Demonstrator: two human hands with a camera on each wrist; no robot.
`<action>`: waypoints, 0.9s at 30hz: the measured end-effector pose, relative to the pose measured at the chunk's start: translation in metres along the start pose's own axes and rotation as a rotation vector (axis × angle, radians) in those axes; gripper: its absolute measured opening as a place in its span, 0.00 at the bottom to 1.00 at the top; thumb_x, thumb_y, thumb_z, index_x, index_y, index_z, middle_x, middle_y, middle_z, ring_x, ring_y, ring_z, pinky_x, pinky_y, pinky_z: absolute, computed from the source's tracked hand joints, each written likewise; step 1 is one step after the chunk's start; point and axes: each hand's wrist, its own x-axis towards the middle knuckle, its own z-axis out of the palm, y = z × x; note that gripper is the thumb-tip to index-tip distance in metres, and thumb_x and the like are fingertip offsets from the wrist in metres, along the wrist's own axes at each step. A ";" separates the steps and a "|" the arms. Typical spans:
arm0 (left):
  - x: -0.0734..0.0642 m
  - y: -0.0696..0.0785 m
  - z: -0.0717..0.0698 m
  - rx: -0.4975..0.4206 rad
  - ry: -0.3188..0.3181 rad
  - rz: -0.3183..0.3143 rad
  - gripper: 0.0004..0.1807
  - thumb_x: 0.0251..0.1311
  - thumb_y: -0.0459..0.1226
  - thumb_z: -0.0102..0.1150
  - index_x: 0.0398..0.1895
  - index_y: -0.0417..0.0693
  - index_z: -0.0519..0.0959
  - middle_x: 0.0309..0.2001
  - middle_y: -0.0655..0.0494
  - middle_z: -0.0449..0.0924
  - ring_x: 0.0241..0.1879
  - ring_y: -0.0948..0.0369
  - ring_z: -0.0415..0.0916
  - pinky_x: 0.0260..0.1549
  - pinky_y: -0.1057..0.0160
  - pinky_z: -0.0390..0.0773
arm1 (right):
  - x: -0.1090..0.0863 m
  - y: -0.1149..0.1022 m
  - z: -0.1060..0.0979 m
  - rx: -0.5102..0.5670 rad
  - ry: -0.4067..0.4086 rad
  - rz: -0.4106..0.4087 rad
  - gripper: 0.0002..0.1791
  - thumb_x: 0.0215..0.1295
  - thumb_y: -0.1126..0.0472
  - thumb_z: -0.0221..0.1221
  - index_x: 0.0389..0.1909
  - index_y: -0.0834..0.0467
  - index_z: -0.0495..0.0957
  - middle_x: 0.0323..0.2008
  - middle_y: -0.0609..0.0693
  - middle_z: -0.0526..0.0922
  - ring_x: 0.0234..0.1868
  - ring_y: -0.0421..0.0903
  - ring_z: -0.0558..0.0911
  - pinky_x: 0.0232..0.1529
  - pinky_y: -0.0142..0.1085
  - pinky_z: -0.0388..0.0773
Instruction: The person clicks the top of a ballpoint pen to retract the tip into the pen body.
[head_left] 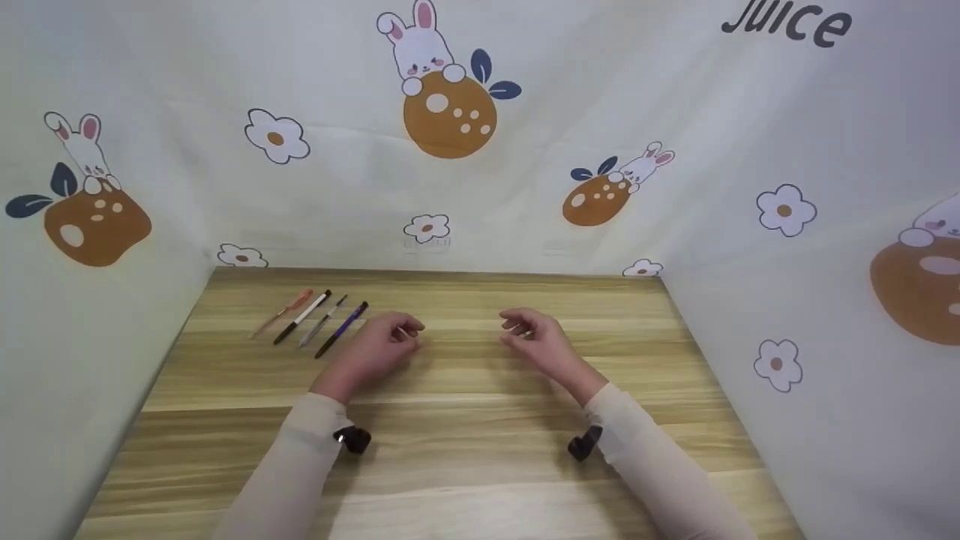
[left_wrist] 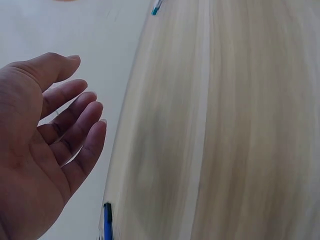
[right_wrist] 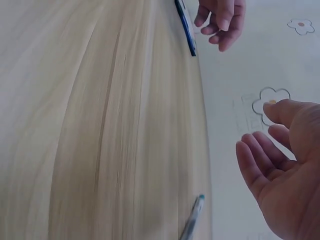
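Note:
My left hand (head_left: 382,341) hovers over the table just right of a row of pens, fingers loosely bent and holding nothing. Nearest to it lies a blue pen with black ends (head_left: 342,330), partly beside the wrist. Left of that are a slim grey pen (head_left: 323,321), a white pen with black ends (head_left: 302,316) and an orange pen (head_left: 283,311), all slanting the same way. Across a gap, my right hand (head_left: 540,341) is also empty, its fingers softly curved. The right wrist view shows a teal-tipped pen (right_wrist: 192,217) below that hand; the head view does not show it.
The wood-grain table (head_left: 465,450) is enclosed at the back and both sides by pale cloth (head_left: 337,195) printed with rabbits, oranges and flowers. Small black cameras (head_left: 354,439) sit on both sleeved wrists.

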 end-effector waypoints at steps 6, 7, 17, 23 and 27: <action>0.007 0.010 0.019 -0.050 -0.039 0.048 0.15 0.75 0.33 0.68 0.60 0.39 0.85 0.53 0.49 0.86 0.52 0.53 0.82 0.57 0.46 0.83 | -0.014 0.009 -0.021 -0.052 0.018 0.010 0.21 0.73 0.68 0.71 0.64 0.68 0.83 0.55 0.68 0.87 0.53 0.55 0.88 0.54 0.42 0.85; 0.008 0.012 0.022 -0.054 -0.041 0.052 0.15 0.74 0.33 0.68 0.60 0.39 0.85 0.52 0.50 0.85 0.52 0.54 0.82 0.57 0.47 0.83 | -0.016 0.011 -0.023 -0.059 0.033 0.007 0.21 0.73 0.69 0.71 0.64 0.69 0.83 0.54 0.68 0.87 0.52 0.56 0.88 0.54 0.42 0.85; 0.014 0.024 0.053 -0.053 -0.111 0.118 0.16 0.75 0.35 0.69 0.60 0.38 0.85 0.50 0.53 0.85 0.50 0.56 0.83 0.55 0.49 0.84 | -0.034 0.029 -0.043 -0.130 0.073 0.033 0.22 0.71 0.75 0.69 0.64 0.69 0.82 0.53 0.69 0.86 0.52 0.59 0.88 0.55 0.45 0.87; 0.017 0.026 0.060 -0.044 -0.128 0.172 0.16 0.74 0.36 0.70 0.59 0.37 0.85 0.48 0.54 0.86 0.49 0.57 0.83 0.54 0.51 0.84 | -0.039 0.033 -0.048 -0.163 0.094 0.066 0.23 0.71 0.73 0.70 0.66 0.67 0.82 0.55 0.67 0.86 0.54 0.57 0.87 0.57 0.49 0.85; 0.019 0.029 0.061 -0.062 -0.135 0.201 0.16 0.73 0.35 0.71 0.59 0.35 0.85 0.46 0.54 0.86 0.48 0.56 0.83 0.54 0.50 0.84 | -0.040 0.034 -0.050 -0.176 0.096 0.082 0.24 0.71 0.72 0.70 0.67 0.65 0.83 0.56 0.66 0.86 0.55 0.56 0.86 0.58 0.50 0.84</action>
